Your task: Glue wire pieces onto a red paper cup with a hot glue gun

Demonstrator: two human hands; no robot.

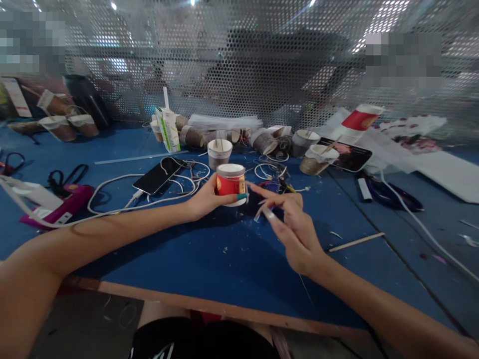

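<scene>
My left hand is wrapped round a red paper cup with a white rim, a grey band below it and gold markings. The cup is upright, just above or on the blue table; the exact contact is hidden. My right hand is beside the cup on the right. Its index finger points at the cup's side, close to or touching a narrow pale strip there. The thumb and the other fingers are bent together around something thin and clear that I cannot make out. Behind the red cup stands a twine-wrapped cup with thin sticks.
A phone lies at the left with white cables around it, beside a purple power strip. Several wrapped cups line the back. A wooden stick and dark-handled scissors are at the right. A perforated metal screen rises behind.
</scene>
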